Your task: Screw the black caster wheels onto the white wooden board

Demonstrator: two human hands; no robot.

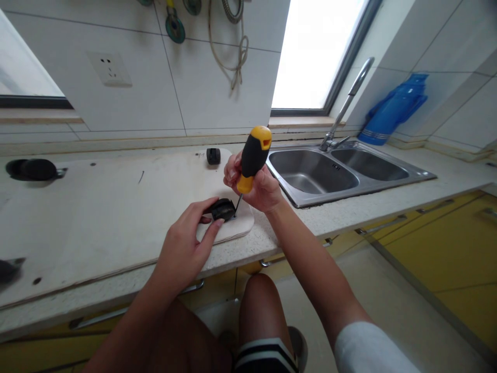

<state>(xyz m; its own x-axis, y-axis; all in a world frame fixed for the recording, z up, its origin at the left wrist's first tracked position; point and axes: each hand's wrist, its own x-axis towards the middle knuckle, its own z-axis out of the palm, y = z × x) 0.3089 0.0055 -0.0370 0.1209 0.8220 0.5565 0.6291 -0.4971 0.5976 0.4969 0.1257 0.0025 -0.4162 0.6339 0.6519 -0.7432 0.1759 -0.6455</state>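
My left hand (193,235) grips a black caster wheel (223,209) between thumb and fingers near the right end of a white board (116,217). In my right hand (262,189) is a screwdriver (255,153) with a yellow and black handle, its fingers wrapped round the grip. The screwdriver leans slightly, handle up, and its shaft comes down beside the caster's right side, at the mounting plate. Whether the tip sits in a screw is too small to tell. A second black caster (213,156) stands at the board's far right corner.
More casters, one at the far left (33,169) and one at the near left (8,270), are on the board. Right of the board is a double steel sink (289,198) with a tap (351,98). A blue thermos jug (396,111) stands behind it. Yellow drawers (446,243) lie below the counter.
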